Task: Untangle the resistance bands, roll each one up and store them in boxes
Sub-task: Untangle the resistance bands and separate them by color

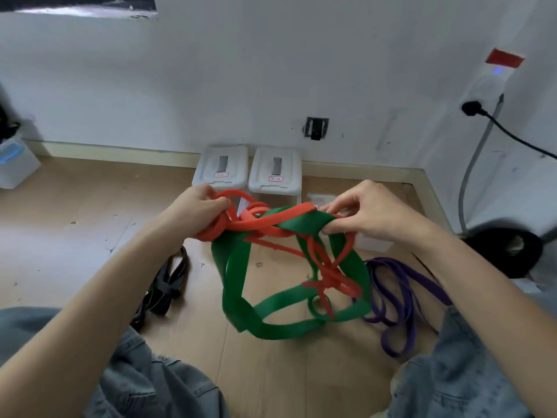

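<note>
Red band [256, 226] and green band [241, 297] hang knotted together above the floor [75, 206], the left hand [196, 212] curled around bunched red loops, the right hand [370, 212] pinching the green. Best feed slack through gently rather than yank tight.

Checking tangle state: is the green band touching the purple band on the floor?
Cannot tell. In the head view the green band overlaps the purple band at its right edge, but the green one hangs from the hands, so contact isn't plain.
</note>
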### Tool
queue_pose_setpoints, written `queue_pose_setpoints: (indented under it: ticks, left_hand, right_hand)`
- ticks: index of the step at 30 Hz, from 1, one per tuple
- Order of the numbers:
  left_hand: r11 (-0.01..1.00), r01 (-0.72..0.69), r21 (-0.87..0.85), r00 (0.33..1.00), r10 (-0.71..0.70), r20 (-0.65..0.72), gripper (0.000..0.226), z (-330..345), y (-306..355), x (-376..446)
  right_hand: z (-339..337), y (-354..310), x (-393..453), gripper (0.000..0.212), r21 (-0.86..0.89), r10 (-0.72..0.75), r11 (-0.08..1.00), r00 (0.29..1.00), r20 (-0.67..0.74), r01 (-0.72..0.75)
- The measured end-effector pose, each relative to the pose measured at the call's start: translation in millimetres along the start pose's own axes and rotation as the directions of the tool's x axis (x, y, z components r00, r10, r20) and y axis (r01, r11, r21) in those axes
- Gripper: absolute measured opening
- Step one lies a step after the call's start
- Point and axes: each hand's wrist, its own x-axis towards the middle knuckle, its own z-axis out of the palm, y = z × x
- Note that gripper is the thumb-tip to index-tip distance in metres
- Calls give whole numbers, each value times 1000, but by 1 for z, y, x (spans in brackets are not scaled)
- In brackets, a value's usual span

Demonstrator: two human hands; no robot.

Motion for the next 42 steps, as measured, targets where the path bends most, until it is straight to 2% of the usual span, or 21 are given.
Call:
queue_pose_setpoints:
  ticks: [2, 5, 7, 9, 10, 12, 13, 15, 17, 19, 22, 24, 26, 28, 30, 31, 33, 35, 38, 40, 42]
  left_hand:
    - [993, -22, 117, 998, 29, -60, 18, 3, -5, 7]
    - [950, 23, 311, 996, 5, -90, 9, -1, -15, 15]
    - [840, 43, 541, 997, -1, -79, 17, -3, -24, 14]
    - [760, -25, 649, 990, 111, -92, 30, -6, -27, 10]
    - [797, -116, 593, 981, 184, -55, 37, -5, -24, 8]
    - [922, -361, 138, 925, 336, 177, 50, 1, -10, -4]
    - [910, -399, -114, 847, 413, 334, 59, 10, 1, -15]
    - [864, -416, -282, 713, 503, 488, 76, 34, 15, -30]
    - [855, -430, -291, 746, 518, 420, 71, 54, 20, -35]
    - [837, -420, -350, 792, 527, 310, 44, 57, 23, -34]
    - [800, -328, -503, 815, 509, 278, 23, 45, 22, -30]
    - [828, -275, -489, 771, 494, 402, 23, 31, 22, -29]
    - [911, -311, -270, 724, 411, 553, 18, 22, 21, -27]
    - [905, -423, 36, 768, 338, 544, 7, 19, 16, -23]
    - [875, -458, 159, 798, 325, 507, 9, 23, 13, -23]
    - [912, -404, 70, 791, 311, 527, 19, 28, 12, -25]
    - [955, -151, -255, 776, 274, 568, 41, 43, 14, -35]
    - [896, 23, -443, 823, 235, 517, 54, 56, 16, -39]
    - [790, 148, -595, 872, 180, 456, 67, 58, 18, -36]
    - [740, 179, -648, 874, 182, 450, 63, 52, 20, -34]
    - [693, 174, -700, 889, 194, 414, 54, 45, 21, -31]
  right_hand:
    - [-7, 1, -1, 13, 22, 18, 1000, 1000, -9, -17]
    - [-12, 0, -3, 23, 262, 14, 965, 999, -33, -5]
    - [-14, 0, -4, 29, 431, 0, 901, 995, -103, 45]
    - [-13, -2, -2, 25, 536, -9, 839, 987, -163, 96]
    - [-12, -4, -2, 21, 568, -18, 815, 985, -169, 113]
    - [-6, -8, -1, 17, 634, -58, 762, 988, -141, 135]
    - [-2, -11, -1, 17, 673, -76, 726, 989, -126, 141]
    - [3, -14, 0, 18, 746, -89, 651, 990, -112, 143]
    - [0, -15, -1, 19, 793, -101, 594, 990, -97, 138]
    - [-7, -12, -2, 19, 810, -89, 570, 990, -106, 138]
    - [-18, -9, -4, 19, 671, 16, 725, 970, -241, 155]
    - [-25, -9, -4, 19, 528, 15, 827, 930, -366, 194]
    - [-31, -11, -4, 15, 309, -65, 924, 890, -451, 224]
    - [-30, -16, -5, 12, 149, -139, 963, 885, -444, 226]
    - [-20, -18, -5, 15, 300, -104, 925, 914, -392, 234]
    - [-13, -19, -5, 17, 454, -62, 862, 936, -347, 226]
    - [5, -24, -5, 19, 671, -41, 713, 967, -252, 205]
    - [20, -26, -4, 20, 751, -79, 623, 973, -218, 219]
    - [22, -27, -1, 20, 862, -38, 466, 978, -206, 200]
    - [15, -25, -1, 26, 831, -24, 530, 983, -182, 167]
    - [10, -22, -4, 38, 683, -23, 723, 991, -132, 107]
